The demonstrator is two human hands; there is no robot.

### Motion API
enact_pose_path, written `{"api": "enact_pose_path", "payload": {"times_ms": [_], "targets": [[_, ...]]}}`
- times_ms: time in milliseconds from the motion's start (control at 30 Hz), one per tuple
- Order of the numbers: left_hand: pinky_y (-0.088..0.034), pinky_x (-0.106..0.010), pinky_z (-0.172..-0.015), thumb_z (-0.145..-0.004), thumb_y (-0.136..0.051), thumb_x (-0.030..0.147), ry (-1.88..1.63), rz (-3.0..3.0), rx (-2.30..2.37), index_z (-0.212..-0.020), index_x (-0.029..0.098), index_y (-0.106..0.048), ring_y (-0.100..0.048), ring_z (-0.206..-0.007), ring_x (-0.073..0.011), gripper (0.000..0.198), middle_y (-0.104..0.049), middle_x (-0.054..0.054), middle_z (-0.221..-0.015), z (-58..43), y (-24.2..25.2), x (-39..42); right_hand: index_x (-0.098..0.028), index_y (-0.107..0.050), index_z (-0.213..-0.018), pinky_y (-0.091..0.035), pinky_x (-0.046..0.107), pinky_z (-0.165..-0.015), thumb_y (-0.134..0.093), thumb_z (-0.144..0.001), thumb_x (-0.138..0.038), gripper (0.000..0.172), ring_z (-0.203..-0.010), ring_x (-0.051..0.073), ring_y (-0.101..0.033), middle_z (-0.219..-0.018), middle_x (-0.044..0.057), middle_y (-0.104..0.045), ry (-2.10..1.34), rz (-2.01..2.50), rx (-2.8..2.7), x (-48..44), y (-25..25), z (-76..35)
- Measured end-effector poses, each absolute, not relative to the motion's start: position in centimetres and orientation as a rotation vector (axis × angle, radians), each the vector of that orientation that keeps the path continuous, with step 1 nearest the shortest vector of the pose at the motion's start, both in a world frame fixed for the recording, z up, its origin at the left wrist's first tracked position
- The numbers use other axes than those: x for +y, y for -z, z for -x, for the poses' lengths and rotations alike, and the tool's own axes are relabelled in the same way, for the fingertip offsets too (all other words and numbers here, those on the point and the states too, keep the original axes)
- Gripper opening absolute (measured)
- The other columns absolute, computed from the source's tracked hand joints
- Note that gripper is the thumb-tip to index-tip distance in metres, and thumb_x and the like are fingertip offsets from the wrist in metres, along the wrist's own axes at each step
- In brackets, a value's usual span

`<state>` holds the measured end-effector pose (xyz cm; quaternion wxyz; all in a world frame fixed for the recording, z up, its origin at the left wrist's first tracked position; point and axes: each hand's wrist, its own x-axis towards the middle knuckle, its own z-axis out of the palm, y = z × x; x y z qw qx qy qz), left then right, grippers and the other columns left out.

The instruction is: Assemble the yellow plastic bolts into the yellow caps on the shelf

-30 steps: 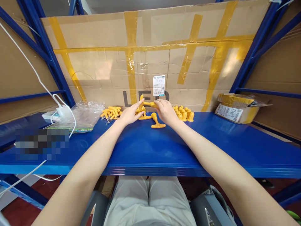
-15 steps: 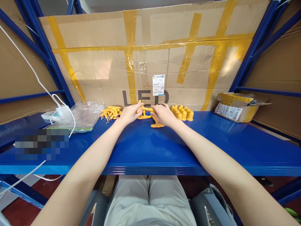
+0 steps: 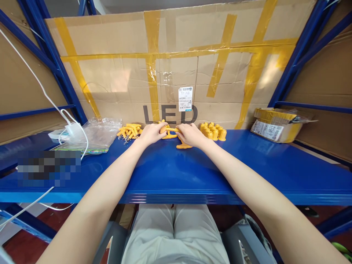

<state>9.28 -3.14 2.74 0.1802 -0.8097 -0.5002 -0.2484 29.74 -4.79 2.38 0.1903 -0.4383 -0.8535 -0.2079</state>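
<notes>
Both my hands reach to the back of the blue shelf [image 3: 176, 172]. My left hand [image 3: 150, 134] and my right hand [image 3: 190, 134] are closed on one yellow plastic piece [image 3: 171, 129] held between them, low over the shelf. Another yellow piece [image 3: 182, 144] with a flat foot lies just under my right hand. A loose heap of yellow pieces with small key rings [image 3: 129, 131] lies left of my left hand. To the right of my right hand, several yellow pieces [image 3: 213, 132] stand upright in rows.
A taped cardboard sheet marked LED [image 3: 176, 73] closes the back. A clear plastic bag [image 3: 97, 132], a white charger and cable [image 3: 72, 128] lie at the left. An open taped carton [image 3: 276, 125] sits at the right. Blue rack posts stand on both sides.
My hands have lowered the yellow piece from raised in front of the cardboard to just above the shelf and drawn closer together.
</notes>
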Motion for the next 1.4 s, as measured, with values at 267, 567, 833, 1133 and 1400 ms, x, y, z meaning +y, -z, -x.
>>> {"api": "enact_pose_path", "payload": {"times_ms": [267, 567, 833, 1133, 1400], "targets": [[-0.05, -0.031, -0.077, -0.083, -0.052, 0.034, 0.691, 2.284, -1.413, -0.123, 0.026, -0.062, -0.069, -0.088, -0.0233, 0.042, -0.074, -0.004, -0.097, -9.7, -3.0, -3.5, -0.014, -0.051, -0.105, -0.028, 0.032, -0.072, -0.043, -0.09, -0.014, 0.017, -0.089, 0.024, -0.059, -0.105, 0.013, -0.065, 0.659, 1.268, -2.359, -4.9, -2.5, -29.8], [-0.05, -0.03, -0.075, -0.088, -0.048, 0.036, 0.735, 2.319, -1.414, -0.121, 0.023, -0.061, -0.069, -0.083, -0.0217, 0.038, -0.074, -0.004, -0.089, -10.0, -3.0, -3.6, -0.013, -0.051, -0.109, -0.028, 0.035, -0.074, -0.038, -0.087, -0.006, 0.027, -0.096, 0.028, -0.056, -0.104, 0.014, -0.065, 0.755, 1.316, -2.262, -5.3, -2.8, -29.5], [-0.049, -0.031, -0.085, -0.086, -0.052, 0.031, 0.803, 2.235, -1.369, -0.134, 0.03, -0.052, -0.064, -0.107, -0.0225, 0.048, -0.065, -0.003, -0.123, -9.5, -2.7, -3.2, -0.012, -0.051, -0.121, -0.032, 0.034, -0.079, -0.041, -0.097, -0.022, 0.028, -0.104, 0.027, -0.057, -0.113, 0.016, -0.064, 0.632, 1.193, -2.332, -4.5, -2.1, -30.0], [-0.049, -0.031, -0.088, -0.083, -0.052, 0.028, 0.702, 2.297, -1.382, -0.13, 0.025, -0.055, -0.063, -0.107, -0.0225, 0.047, -0.067, -0.004, -0.122, -9.3, -2.7, -3.0, -0.014, -0.055, -0.116, -0.03, 0.032, -0.076, -0.038, -0.098, -0.021, 0.026, -0.097, 0.024, -0.06, -0.11, 0.014, -0.065, 0.567, 1.257, -2.382, -4.7, -2.1, -29.6], [-0.05, -0.032, -0.082, -0.081, -0.054, 0.032, 0.689, 2.288, -1.481, -0.124, 0.023, -0.06, -0.067, -0.098, -0.025, 0.045, -0.072, -0.005, -0.109, -10.1, -3.2, -3.4, -0.015, -0.057, -0.108, -0.025, 0.035, -0.077, -0.035, -0.09, -0.006, 0.03, -0.094, 0.026, -0.053, -0.104, 0.013, -0.063, 0.838, 1.28, -2.289, -5.3, -2.8, -29.4]]}}
